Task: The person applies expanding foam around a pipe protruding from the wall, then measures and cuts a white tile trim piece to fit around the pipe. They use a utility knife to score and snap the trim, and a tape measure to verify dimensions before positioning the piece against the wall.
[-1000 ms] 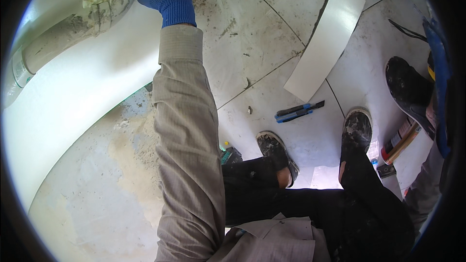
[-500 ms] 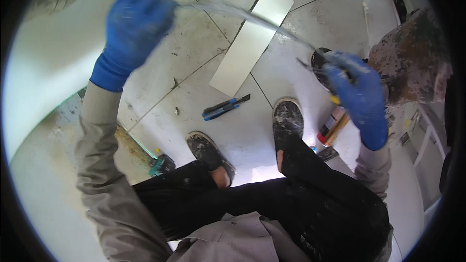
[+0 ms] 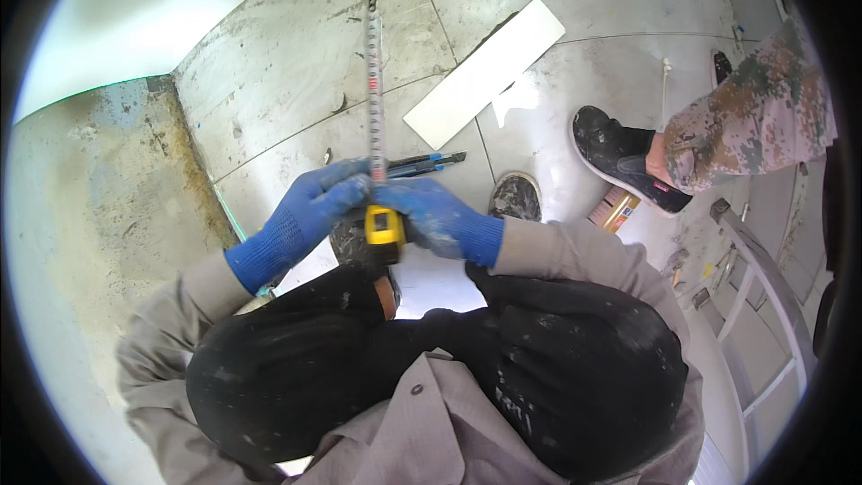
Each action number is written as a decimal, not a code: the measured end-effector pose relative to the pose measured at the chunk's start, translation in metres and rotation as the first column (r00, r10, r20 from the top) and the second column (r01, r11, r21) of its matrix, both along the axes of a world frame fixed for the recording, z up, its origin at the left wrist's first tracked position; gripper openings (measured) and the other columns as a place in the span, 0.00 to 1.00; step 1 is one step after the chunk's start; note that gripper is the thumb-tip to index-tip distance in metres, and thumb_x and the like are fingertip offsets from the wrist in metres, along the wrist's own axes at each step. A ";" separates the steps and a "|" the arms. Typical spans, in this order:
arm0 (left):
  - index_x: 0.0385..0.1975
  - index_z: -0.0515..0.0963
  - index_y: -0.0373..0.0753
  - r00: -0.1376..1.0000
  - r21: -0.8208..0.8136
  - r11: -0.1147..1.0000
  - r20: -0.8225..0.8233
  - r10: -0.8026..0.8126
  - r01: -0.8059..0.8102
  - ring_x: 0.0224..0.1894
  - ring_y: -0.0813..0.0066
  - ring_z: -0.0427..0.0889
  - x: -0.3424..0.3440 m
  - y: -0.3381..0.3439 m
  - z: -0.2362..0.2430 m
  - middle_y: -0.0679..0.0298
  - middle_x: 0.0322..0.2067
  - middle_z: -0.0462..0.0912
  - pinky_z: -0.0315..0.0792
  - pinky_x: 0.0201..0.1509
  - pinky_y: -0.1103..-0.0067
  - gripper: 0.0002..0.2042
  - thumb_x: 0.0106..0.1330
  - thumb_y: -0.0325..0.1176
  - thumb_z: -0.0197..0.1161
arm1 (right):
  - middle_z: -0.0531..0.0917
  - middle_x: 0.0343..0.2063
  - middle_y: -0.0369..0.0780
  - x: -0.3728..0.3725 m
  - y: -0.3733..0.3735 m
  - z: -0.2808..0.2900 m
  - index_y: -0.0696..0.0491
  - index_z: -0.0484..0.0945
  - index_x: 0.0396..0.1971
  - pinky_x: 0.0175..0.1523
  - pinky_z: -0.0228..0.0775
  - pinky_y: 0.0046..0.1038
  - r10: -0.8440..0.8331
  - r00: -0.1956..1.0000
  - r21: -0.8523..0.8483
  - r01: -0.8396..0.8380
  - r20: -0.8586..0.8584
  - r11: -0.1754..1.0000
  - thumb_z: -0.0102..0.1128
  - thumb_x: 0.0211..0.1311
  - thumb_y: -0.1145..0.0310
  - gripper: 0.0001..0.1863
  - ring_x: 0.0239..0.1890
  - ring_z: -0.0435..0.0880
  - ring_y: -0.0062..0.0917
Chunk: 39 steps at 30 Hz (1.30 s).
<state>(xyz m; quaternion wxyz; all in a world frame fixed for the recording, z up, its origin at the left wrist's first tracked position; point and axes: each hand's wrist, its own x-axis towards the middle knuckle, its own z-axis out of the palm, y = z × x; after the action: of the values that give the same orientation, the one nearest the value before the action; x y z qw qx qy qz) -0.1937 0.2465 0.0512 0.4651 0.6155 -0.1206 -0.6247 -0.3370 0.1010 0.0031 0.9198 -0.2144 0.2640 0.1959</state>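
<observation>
Both gloved hands meet in front of my knees around a yellow and black tape measure (image 3: 384, 226). Its pale blade (image 3: 373, 81) is drawn out straight away from me, with the hooked end over the floor tiles. My left hand (image 3: 323, 200) is closed, thumb and fingers at the blade where it leaves the case. From the other side my right hand (image 3: 437, 216) closes on the case and blade; some of its fingers are hidden. Just beyond the hands, a blue and black utility knife (image 3: 422, 164) lies on the floor, partly covered by the blade and gloves.
A white rectangular strip (image 3: 485, 72) lies slanted on the tiles ahead. At right stands another person's leg in camouflage trousers (image 3: 745, 126) and a black shoe (image 3: 620, 153), with a can (image 3: 615, 208) beside it. A ladder (image 3: 763, 269) stands far right; a white curved wall edge (image 3: 117, 36) is upper left.
My hands were wide apart with the blade stretched between them; they have come together at the case. The blade now points away from me. My view has shifted, and the other person's shoe shows more.
</observation>
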 end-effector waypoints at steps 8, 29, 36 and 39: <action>0.44 0.78 0.32 0.765 -0.089 0.797 -0.361 0.534 -0.598 0.43 0.69 0.84 -0.034 0.043 -0.084 0.56 0.43 0.84 0.79 0.51 0.75 0.11 0.74 0.32 0.52 | 0.84 0.37 0.42 0.011 0.003 -0.012 0.60 0.81 0.40 0.36 0.84 0.28 0.415 0.909 -0.459 -0.354 0.036 0.815 0.57 0.72 0.51 0.23 0.38 0.87 0.27; 0.36 0.78 0.31 0.909 0.135 0.933 -0.215 0.356 -0.333 0.30 0.65 0.85 -0.001 -0.012 -0.132 0.52 0.38 0.85 0.83 0.37 0.71 0.09 0.72 0.32 0.56 | 0.79 0.42 0.41 -0.069 -0.129 -0.042 0.46 0.82 0.32 0.38 0.75 0.43 0.637 0.591 -0.702 0.161 -0.495 -0.694 0.56 0.60 0.63 0.07 0.39 0.83 0.35; 0.42 0.79 0.28 0.923 0.114 0.937 -0.169 0.347 -0.331 0.32 0.64 0.86 0.006 -0.028 -0.140 0.58 0.33 0.83 0.83 0.37 0.73 0.11 0.71 0.32 0.57 | 0.86 0.37 0.52 -0.010 -0.177 0.003 0.55 0.85 0.37 0.48 0.76 0.42 0.459 0.548 -0.711 -0.466 -0.699 -0.526 0.52 0.65 0.40 0.30 0.43 0.87 0.42; 0.42 0.79 0.28 0.920 0.125 0.933 -0.163 0.356 -0.338 0.32 0.64 0.86 0.008 -0.041 -0.134 0.57 0.33 0.83 0.83 0.37 0.72 0.11 0.72 0.32 0.56 | 0.86 0.37 0.53 -0.005 -0.140 -0.024 0.59 0.86 0.35 0.51 0.76 0.41 0.499 0.523 -0.720 -0.561 -0.691 -0.409 0.49 0.62 0.28 0.41 0.43 0.86 0.46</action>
<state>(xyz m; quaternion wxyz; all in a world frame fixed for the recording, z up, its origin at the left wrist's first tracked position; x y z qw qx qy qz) -0.1852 0.2058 -0.0825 0.5478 0.5884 0.0634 -0.5913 -0.3420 -0.0392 -0.0210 0.2514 -0.8691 0.1934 0.3796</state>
